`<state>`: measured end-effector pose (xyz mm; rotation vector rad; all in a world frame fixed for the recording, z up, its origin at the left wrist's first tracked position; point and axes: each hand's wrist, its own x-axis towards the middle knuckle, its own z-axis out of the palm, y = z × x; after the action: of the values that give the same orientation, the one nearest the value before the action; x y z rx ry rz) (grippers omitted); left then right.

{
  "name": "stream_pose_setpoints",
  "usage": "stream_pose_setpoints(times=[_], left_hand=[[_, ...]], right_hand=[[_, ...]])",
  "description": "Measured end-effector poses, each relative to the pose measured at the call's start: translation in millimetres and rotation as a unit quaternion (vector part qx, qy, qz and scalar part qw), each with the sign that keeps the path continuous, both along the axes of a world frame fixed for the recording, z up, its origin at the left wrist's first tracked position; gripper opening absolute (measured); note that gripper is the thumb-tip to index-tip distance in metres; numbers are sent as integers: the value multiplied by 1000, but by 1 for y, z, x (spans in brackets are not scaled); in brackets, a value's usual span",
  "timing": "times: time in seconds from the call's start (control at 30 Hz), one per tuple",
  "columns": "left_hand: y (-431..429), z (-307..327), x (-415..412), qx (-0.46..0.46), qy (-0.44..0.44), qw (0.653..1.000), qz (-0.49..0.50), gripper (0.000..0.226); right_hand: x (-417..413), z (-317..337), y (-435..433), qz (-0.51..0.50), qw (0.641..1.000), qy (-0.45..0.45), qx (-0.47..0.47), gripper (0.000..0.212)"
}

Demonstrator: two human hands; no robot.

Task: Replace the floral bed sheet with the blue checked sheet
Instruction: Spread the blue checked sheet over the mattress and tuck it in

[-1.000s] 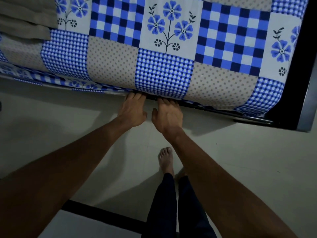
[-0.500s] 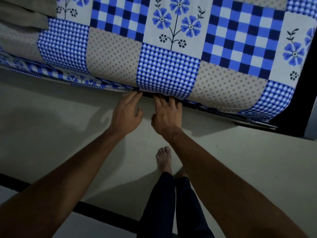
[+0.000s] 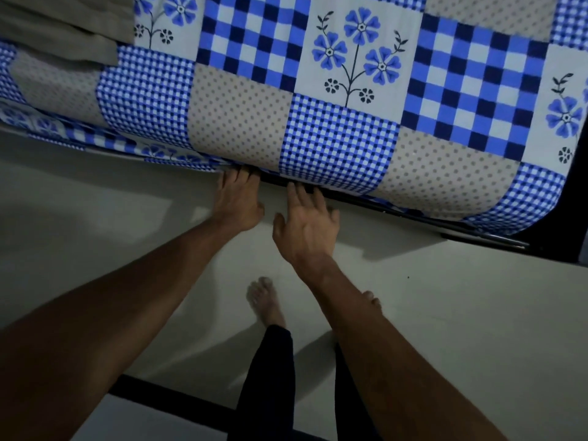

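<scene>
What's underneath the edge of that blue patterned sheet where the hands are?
The fingertips of the left hand and right hand are tucked under the edge of the blue checked sheet, above a dark bed frame rail. Whatever the sheet lies on is covered and unseen.

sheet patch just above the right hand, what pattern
The patch is fine blue-and-white gingham check; head view shows it best.

blue checked sheet (image 3: pixel 340 138) | patchwork: checks, flowers, dots | spread flat, smooth | near edge at left hanging loose
</scene>
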<state>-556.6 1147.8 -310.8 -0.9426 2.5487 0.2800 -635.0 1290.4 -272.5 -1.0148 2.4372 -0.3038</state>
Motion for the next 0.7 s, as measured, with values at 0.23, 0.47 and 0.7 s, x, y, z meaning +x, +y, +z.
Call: stream_pose_setpoints(times=[0.23, 0.47, 0.7], left_hand=[[-29, 14, 28, 170, 194, 966, 20, 60], [-53, 12, 75, 50, 108, 990, -71, 80], [-67, 18, 41, 44, -9, 997, -57, 74]], right_hand=[[15, -19, -58, 34, 998, -42, 41, 62], [18, -5, -90, 16, 988, -39, 147, 59], [33, 3, -97, -36, 985, -72, 154, 61]])
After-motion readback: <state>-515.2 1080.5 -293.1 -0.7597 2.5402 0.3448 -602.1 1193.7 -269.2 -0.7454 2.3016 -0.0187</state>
